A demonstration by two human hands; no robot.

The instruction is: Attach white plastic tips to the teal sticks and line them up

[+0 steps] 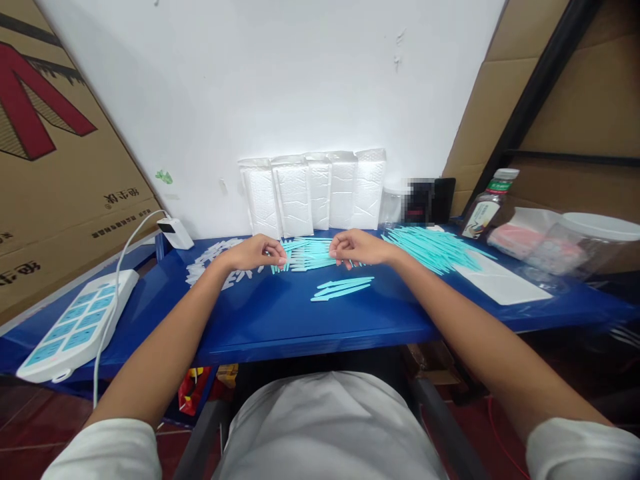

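Both hands are over the blue table, a short gap apart. My left hand [263, 253] is closed, its thumb and fingertips pinched together; what they hold, if anything, is too small to make out. My right hand [357, 247] is pinched in the same way, and its contents are hidden too. Behind and between them lies a row of slim turquoise sticks [310, 247], shaped like eyebrow razors, some with pale ends. Several loose turquoise sticks [343, 288] rest nearer the front edge. Left of my left hand are scattered small translucent caps [215, 253].
Beyond my right forearm is a big heap of turquoise sticks [430, 248], beside a white sheet [505, 280]. White padded packets [313, 193] lean on the wall. A bottle [490, 203] and a clear jar [585, 247] stand right; a power strip [80, 327] and white charger [175, 233] are left.
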